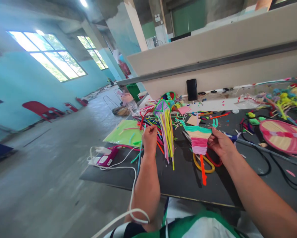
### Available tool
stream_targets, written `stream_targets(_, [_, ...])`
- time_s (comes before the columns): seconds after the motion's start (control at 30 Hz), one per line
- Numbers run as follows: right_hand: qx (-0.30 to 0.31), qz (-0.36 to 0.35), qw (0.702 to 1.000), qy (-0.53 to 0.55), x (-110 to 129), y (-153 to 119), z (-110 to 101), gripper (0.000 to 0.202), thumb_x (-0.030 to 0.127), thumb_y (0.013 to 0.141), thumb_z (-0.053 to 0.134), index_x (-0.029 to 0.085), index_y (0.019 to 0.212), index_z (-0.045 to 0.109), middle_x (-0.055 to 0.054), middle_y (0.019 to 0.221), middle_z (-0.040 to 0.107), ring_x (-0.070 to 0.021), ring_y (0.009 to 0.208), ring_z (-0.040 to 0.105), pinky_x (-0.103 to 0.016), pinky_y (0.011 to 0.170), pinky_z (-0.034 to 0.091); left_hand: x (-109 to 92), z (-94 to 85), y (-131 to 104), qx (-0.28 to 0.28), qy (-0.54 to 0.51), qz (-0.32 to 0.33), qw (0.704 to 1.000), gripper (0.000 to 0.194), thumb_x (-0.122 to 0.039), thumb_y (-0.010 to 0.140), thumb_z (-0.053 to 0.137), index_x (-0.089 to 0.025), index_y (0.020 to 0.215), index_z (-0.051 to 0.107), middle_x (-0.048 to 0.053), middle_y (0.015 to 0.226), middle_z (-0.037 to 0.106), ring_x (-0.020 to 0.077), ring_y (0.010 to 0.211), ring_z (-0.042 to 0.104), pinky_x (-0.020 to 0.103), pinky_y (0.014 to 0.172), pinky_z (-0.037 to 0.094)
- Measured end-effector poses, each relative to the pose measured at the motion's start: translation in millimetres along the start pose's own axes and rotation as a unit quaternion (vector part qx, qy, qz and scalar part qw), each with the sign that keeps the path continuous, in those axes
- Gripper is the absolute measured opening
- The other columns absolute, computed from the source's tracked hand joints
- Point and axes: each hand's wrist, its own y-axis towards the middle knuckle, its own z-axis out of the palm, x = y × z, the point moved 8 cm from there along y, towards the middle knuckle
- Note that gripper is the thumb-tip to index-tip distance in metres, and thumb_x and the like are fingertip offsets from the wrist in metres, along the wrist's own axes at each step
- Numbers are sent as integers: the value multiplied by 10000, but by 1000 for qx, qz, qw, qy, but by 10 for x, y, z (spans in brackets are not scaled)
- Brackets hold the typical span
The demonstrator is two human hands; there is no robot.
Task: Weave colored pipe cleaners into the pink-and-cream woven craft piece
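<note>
My right hand (220,141) pinches the right edge of a striped pipe-cleaner piece (199,140), teal on top, then cream, pink and lilac, with an orange strip hanging from it. My left hand (149,135) is closed, its fingertips pressed together; what it holds, if anything, is too small to name. A blue pipe cleaner (139,158) runs beside that hand. Between the hands lies a bundle of yellow and lilac pipe cleaners (168,135). Yellow-handled scissors (204,167) lie beneath the striped piece.
A black phone (192,89) leans on the partition. A pink oval piece (284,136) and black cables lie at right. A green sheet (123,132), a magenta power bank (108,156) and a white cable are at left. A red chair (40,109) stands on the floor.
</note>
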Motion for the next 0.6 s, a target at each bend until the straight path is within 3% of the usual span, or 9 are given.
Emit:
stream_targets(0.13, [-12, 0, 1000, 4, 6, -17, 0, 250, 250, 625, 802, 153, 771, 624, 61, 513, 470, -38, 439, 441, -141, 395, 410, -43, 271, -112, 76, 193, 72, 976, 133, -275, 772, 573, -199, 811, 675, 32, 793, 671, 167, 780, 608, 279, 736, 450])
stream_targets(0.3, [2, 12, 1000, -20, -12, -61, 58, 278, 265, 623, 795, 150, 803, 617, 62, 514, 465, -46, 438, 435, -149, 395, 408, 85, 383, -206, 129, 308, 19, 943, 282, -436, 792, 566, -206, 938, 637, 65, 902, 671, 214, 872, 613, 303, 737, 436])
stream_targets(0.43, [7, 21, 999, -32, -29, -73, 73, 307, 289, 610, 799, 153, 820, 621, 65, 498, 447, -53, 434, 424, -156, 390, 396, 161, 459, -245, 177, 326, -4, 929, 403, -467, 724, 642, -222, 1041, 605, 67, 945, 671, 233, 910, 610, 310, 744, 425])
stream_targets(0.6, [26, 19, 999, -37, -34, -73, 106, 279, 288, 617, 791, 151, 806, 639, 59, 497, 454, -49, 439, 416, -159, 408, 396, 231, 445, -179, 133, 239, 7, 962, 199, -361, 721, 641, -216, 858, 650, 52, 761, 655, 211, 744, 597, 302, 674, 400])
